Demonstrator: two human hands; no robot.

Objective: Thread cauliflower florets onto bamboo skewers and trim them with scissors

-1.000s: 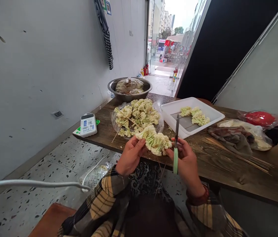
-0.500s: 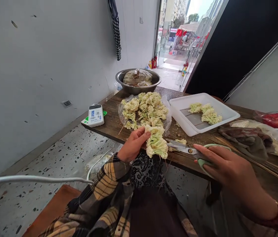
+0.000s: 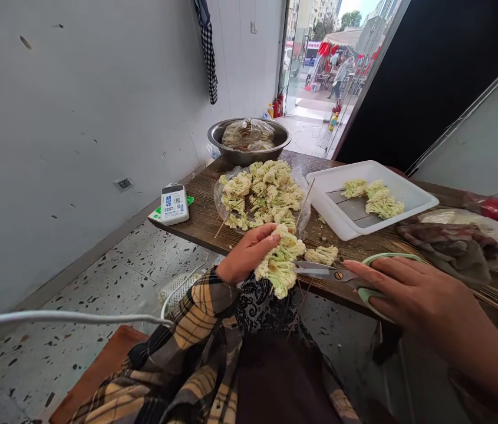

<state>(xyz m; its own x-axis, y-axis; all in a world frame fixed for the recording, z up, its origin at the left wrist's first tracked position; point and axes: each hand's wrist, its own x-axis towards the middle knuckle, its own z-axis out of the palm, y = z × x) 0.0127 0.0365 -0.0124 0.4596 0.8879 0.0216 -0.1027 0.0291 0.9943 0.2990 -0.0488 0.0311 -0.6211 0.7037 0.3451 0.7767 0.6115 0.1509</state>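
1. And the big change was my right hand! A second earlier it had helped steady the cauliflower piece; now it was drawn off, fingers curled through the handles of the scissors, on my side of the white tray.

2. That left the holding to my left hand, thumb and fingers closed on the piece, to the left of the tray and nearer me.

3. Round it went! The piece had tilted in the last half second, more pale green stem showing, and a thin stick now stood up between it and the tray; whether it ran into the piece, I couldn't tell.

4. The blade tips reached the piece's edge, so the scissors looked well placed to trim, I judged, though I couldn't see whether they bit.

5. Just my side of the tray's near corner, a loose chunk lay on the surface, plainer than before; the pile of florets sat unchanged left of the tray.
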